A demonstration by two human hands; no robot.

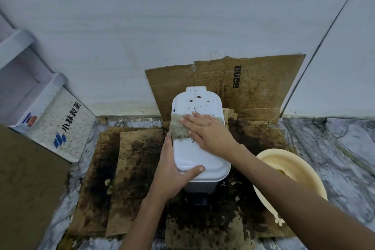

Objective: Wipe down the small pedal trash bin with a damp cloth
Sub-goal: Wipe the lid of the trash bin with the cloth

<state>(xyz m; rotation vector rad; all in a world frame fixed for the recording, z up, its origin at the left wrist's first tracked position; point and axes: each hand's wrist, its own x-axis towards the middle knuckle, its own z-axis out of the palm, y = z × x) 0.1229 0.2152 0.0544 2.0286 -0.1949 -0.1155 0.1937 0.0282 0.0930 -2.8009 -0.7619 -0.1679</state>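
Nearest the camera, two bare forearms reach in from the bottom edge. Stained brown cardboard sheets (129, 170) lie flat on a marbled grey floor (334, 148), blotched black, with small pale crumbs scattered on them. One cream plastic basin (316, 180), round with a thin rim, sits on the floor just right of the bin, partly hidden under the right forearm; its contents are unclear. One small white pedal bin (199, 158) stands on the cardboard in the middle, rounded-rectangular, its smooth lid closed; the dark pedal shows just below its front. The left hand (172, 172) clasps the lid's near-left corner, thumb laid across the top, fingers running up the left side. The right hand (205, 131) lies flat, fingers straight and close together, pressing one frayed greyish cloth (178, 128) onto the middle of the lid; the cloth hangs slightly over the left edge. Beyond the cloth, the far part of the lid carries dark spots. One white printed carton (60, 124) leans at left, speckled. Another stained cardboard sheet (253, 91) stands against the pale wall (162, 26) behind the bin.
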